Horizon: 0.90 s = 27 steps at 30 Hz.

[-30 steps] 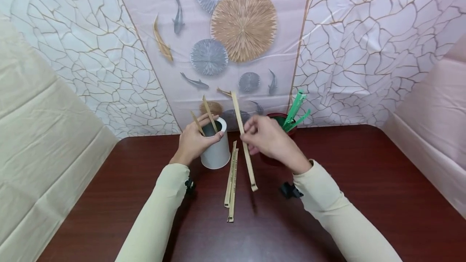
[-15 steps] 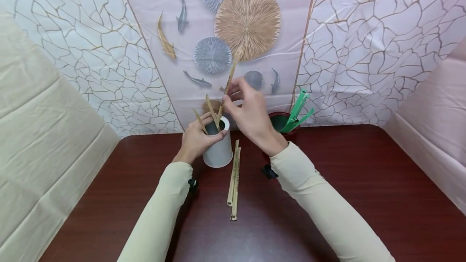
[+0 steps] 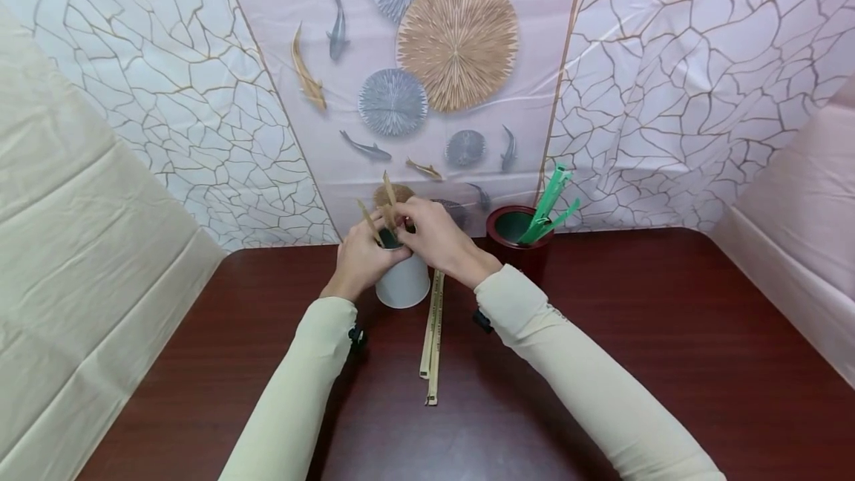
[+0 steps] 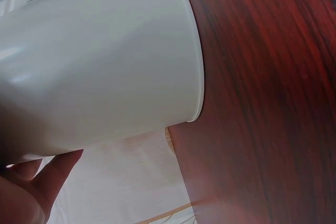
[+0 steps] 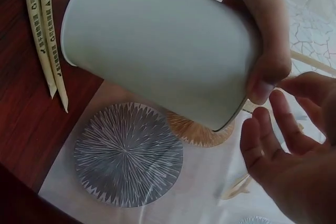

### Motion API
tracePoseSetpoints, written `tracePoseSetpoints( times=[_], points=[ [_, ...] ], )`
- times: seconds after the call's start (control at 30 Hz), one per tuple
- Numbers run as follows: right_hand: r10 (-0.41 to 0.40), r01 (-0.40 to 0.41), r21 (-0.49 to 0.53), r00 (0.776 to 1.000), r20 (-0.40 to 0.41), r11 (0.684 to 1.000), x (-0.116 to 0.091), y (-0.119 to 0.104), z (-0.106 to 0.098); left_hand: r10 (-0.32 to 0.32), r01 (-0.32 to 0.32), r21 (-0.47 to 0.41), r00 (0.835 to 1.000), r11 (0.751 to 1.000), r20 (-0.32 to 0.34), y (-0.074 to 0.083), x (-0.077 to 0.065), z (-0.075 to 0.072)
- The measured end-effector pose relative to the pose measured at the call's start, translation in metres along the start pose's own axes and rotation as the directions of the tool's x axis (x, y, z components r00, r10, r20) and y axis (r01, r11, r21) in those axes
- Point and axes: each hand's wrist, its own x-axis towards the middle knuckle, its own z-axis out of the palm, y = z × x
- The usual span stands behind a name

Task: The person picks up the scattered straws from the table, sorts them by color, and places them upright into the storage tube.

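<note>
A pale grey-white canister [image 3: 403,284] stands upright on the table. My left hand [image 3: 363,260] grips it near the top, thumb over the front of the rim; fingertips [image 4: 58,174] show past its side in the left wrist view. My right hand [image 3: 437,237] is at the canister's mouth, pinching a paper-wrapped straw mostly hidden by the fingers and inside the canister. Two wrapped straws lean in the canister, one of them a tan straw [image 3: 369,221] at the left. In the right wrist view, my right hand [image 5: 294,140] has its fingers bent beside the rim and left thumb.
Two more wrapped straws [image 3: 433,340] lie side by side on the dark red-brown table [image 3: 568,392], right of the canister. Behind right stands a dark red pot [image 3: 496,228] with green strips [image 3: 551,199] in it. Patterned cloth [image 3: 461,43] hangs behind the table.
The right hand has carried a wrapped straw leftward to the canister, tipped it upright over the mouth, then lowered it inside. The left hand has kept its hold.
</note>
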Motion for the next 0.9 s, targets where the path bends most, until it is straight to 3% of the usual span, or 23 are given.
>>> tracePoseSetpoints(
  times=[0.13,0.23,0.4,0.53,0.6,0.63,0.8,0.9],
  points=[
    [-0.013,0.016,-0.063,0.999,0.045,0.998,-0.003,0.005,-0.002,0.005,-0.005,-0.001,1.0,1.0,0.008,0.001,0.001,0.001],
    [0.003,-0.002,-0.033,1.0,0.016,0.999,-0.008,0.008,-0.005,0.02,-0.02,0.001,1.0,1.0,0.007,0.001,0.001,0.002],
    [0.09,-0.078,0.114,0.991,-0.103,0.99,-0.024,0.008,-0.015,0.052,-0.052,-0.009,0.999,0.999,-0.012,0.002,0.001,0.003],
    [0.236,-0.195,0.262,0.963,-0.134,0.945,-0.047,0.012,-0.015,0.059,-0.059,-0.019,0.998,0.998,-0.013,0.002,0.0,0.003],
    [0.336,-0.287,0.368,0.939,-0.075,0.884,-0.061,0.016,-0.012,0.053,-0.053,-0.016,0.999,0.998,-0.012,0.001,0.0,0.004],
    [0.387,-0.338,0.43,0.921,-0.029,0.837,-0.068,0.018,-0.01,0.051,-0.051,-0.014,0.999,0.999,-0.01,0.001,0.0,0.004],
    [0.551,-0.545,0.624,0.808,0.21,0.561,-0.098,0.032,0.007,0.043,-0.043,-0.009,0.999,0.999,-0.007,0.0,0.0,0.004],
    [0.592,-0.625,0.619,0.748,0.299,0.476,-0.107,0.037,0.024,0.04,-0.041,-0.018,0.999,0.999,-0.009,-0.001,0.001,0.003]
  ],
)
